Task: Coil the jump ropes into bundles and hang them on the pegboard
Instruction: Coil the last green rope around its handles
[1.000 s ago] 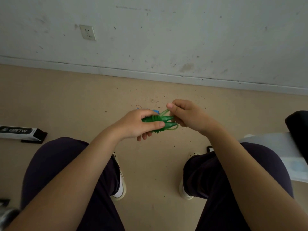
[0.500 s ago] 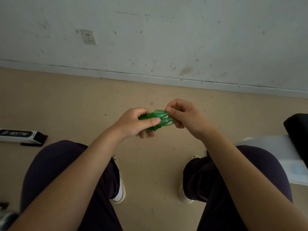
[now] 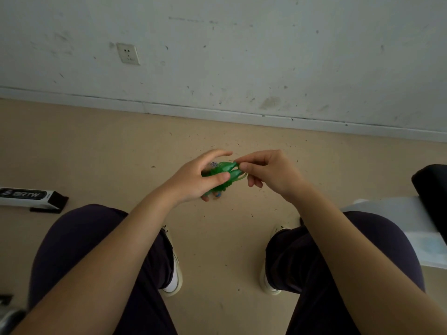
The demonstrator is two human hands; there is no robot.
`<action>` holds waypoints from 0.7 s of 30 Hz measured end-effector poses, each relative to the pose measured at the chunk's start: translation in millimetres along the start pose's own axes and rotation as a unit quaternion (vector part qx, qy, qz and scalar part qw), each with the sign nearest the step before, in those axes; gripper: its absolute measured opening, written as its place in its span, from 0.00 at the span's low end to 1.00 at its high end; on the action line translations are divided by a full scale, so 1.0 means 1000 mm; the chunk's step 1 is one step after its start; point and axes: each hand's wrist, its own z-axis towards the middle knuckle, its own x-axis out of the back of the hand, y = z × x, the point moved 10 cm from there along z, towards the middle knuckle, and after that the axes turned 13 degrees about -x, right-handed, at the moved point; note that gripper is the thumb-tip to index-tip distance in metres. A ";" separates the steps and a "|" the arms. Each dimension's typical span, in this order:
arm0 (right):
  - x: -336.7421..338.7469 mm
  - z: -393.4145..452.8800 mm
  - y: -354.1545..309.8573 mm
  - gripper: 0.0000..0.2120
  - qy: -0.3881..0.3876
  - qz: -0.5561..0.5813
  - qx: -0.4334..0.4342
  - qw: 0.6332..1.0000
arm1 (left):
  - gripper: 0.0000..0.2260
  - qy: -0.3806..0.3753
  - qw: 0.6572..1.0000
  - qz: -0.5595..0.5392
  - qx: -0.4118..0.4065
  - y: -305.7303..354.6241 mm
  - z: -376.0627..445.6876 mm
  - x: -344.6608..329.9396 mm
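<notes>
Green jump rope (image 3: 223, 171) sits bunched between the two hands, held in the air above the tan floor (image 3: 96, 151) and in front of the person's knees. Left hand (image 3: 193, 177) grips the bundle: the thumb presses across the two green handles from the near side, the forefinger stretches out straight over the top, and the other fingers curl underneath, where only their tips show. Right hand (image 3: 268, 171) pinches the end of the bundle between thumb and forefinger, right at the pointed tips of the handles, and a thin loop of pale green cord curves out just below that pinch. Most of the rope is hidden inside the left palm, so how many coils it makes cannot be told. A small blue bit pokes out beneath the left fingers and a greyish speckled bit shows above the handles (both too small and blurred to identify). Both forearms run in from the bottom corners, cut off by the frame edge, over legs in dark trousers, with a white shoe (image 3: 173, 274) partly covered by the left leg. On the floor at the left lies a black-and-white box (image 3: 31, 197), cut off by the frame edge. A wall socket (image 3: 128, 53) sits in the scuffed white wall (image 3: 266, 56).
</notes>
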 end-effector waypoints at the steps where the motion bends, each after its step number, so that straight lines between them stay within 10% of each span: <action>1: -0.001 -0.001 -0.001 0.08 -0.006 -0.001 0.001 1.000 | 0.19 -0.013 1.000 0.004 -0.006 0.002 0.000 -0.001; 21: -0.005 0.002 0.030 0.05 -0.050 0.140 -0.165 0.975 | 0.20 -0.034 0.992 0.103 -0.070 0.012 0.001 0.000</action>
